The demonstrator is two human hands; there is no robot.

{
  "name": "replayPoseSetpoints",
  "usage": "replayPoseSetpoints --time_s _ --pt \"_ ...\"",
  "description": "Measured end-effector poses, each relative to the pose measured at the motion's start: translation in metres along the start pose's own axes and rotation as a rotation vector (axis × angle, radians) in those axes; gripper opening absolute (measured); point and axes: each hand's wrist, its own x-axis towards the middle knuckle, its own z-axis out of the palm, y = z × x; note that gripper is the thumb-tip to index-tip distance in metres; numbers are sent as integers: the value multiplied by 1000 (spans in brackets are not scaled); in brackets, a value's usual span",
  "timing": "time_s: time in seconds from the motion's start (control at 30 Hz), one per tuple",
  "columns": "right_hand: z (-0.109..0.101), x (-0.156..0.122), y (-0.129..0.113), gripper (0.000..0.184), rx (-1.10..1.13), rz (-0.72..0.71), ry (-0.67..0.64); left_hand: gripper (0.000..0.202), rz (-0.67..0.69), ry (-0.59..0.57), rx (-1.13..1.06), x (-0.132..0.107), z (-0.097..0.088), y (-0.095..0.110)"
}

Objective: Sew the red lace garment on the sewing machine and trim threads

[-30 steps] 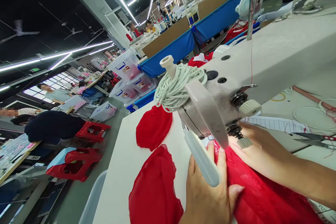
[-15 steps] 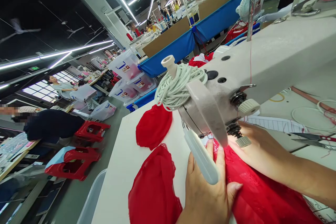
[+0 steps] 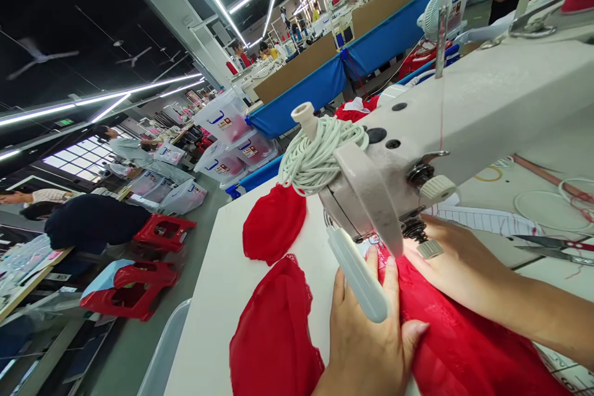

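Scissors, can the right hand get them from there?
Probably yes: the scissors lie beside the right forearm, and nothing seems to block them, though the right hand is on the red cloth.

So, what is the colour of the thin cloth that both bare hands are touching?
The thin cloth is bright red, best seen in the head view.

The person's left grip [image 3: 364, 328] is resting on red fabric [image 3: 464, 337] at the sewing machine [image 3: 487, 93], while the right grip [image 3: 450, 260], partly hidden behind it, is touching the same fabric. Two red pieces [image 3: 273, 328] are lying on the white table [image 3: 208, 297]; scissors [image 3: 547, 241] are lying at right.
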Motion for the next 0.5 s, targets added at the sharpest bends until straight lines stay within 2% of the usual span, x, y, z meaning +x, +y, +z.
replayPoseSetpoints --time_s 0.2,0.3,0.43,0.5 --pt "0 -1 0 27 7 -31 36 60 11 28 -4 6 -6 -2" --pt "2 -2 -2 29 -50 -97 82 60 19 33 -3 4 -4 -2" --pt "-3 -6 1 29 -90 -207 25 60 41 85 31 -2 3 3" --pt "-12 -8 8 25 -163 -133 11 60 56 119 45 -5 6 5"
